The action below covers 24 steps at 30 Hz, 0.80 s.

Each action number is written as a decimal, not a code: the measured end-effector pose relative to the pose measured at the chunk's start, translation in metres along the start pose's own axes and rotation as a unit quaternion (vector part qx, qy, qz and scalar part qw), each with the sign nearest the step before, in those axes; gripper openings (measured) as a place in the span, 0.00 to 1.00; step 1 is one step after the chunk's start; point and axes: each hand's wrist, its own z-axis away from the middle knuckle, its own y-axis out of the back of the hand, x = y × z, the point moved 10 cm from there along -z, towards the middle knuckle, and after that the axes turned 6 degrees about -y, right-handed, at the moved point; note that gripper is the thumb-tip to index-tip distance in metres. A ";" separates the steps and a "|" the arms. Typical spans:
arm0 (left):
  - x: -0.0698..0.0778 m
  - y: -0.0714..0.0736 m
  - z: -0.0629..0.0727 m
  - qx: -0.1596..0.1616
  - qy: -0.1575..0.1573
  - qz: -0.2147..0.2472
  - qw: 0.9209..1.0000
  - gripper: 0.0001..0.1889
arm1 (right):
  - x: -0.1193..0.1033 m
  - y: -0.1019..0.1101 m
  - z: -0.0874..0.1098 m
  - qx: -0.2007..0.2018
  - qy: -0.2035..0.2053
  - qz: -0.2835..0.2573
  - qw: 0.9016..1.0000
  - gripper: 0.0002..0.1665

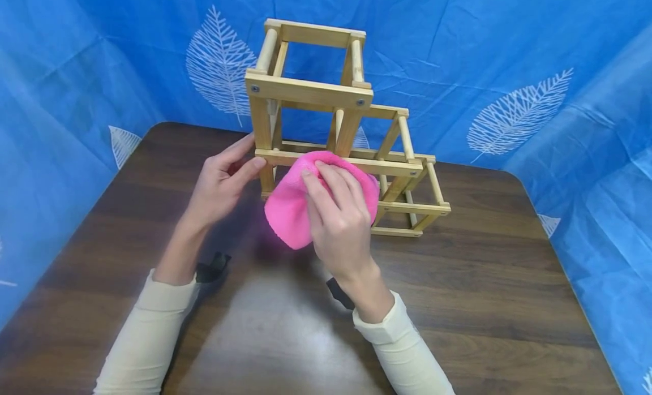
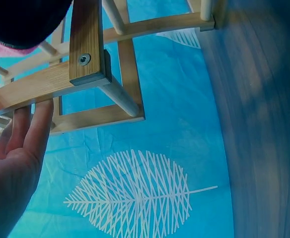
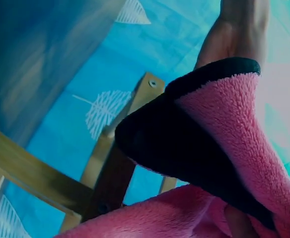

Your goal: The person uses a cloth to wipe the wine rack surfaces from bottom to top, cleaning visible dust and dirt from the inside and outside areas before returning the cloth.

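A stepped rack of pale wooden bars (image 1: 311,91) stands on the table. My left hand (image 1: 220,180) holds its left post near the middle rail, thumb at the front and fingers behind. In the left wrist view those fingers (image 2: 38,128) lie against the wood. My right hand (image 1: 342,217) pinches a fluffy pink cloth (image 1: 287,214) against the front middle rail, covering part of it. The right wrist view shows the cloth (image 3: 229,111) folded, with a dark edge and a dark shadowed face. Most of the right hand is hidden there.
The dark wood-grain table (image 1: 489,304) has rounded back corners. A blue curtain (image 1: 428,50) with white leaf prints hangs behind and at both sides. Dark straps (image 1: 213,267) show at both wrists. The rack's lower steps (image 1: 415,207) extend to the right.
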 end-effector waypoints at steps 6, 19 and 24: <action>0.001 0.001 -0.001 0.001 0.001 -0.009 1.000 0.27 | 0.007 0.012 -0.004 0.010 -0.025 0.027 0.999 0.12; 0.002 -0.003 0.000 -0.001 -0.009 -0.003 1.000 0.27 | 0.040 0.052 -0.012 0.011 -0.119 0.062 0.991 0.14; 0.003 0.000 -0.001 0.003 -0.015 0.006 1.000 0.26 | 0.051 0.065 -0.013 0.006 -0.141 0.072 0.987 0.15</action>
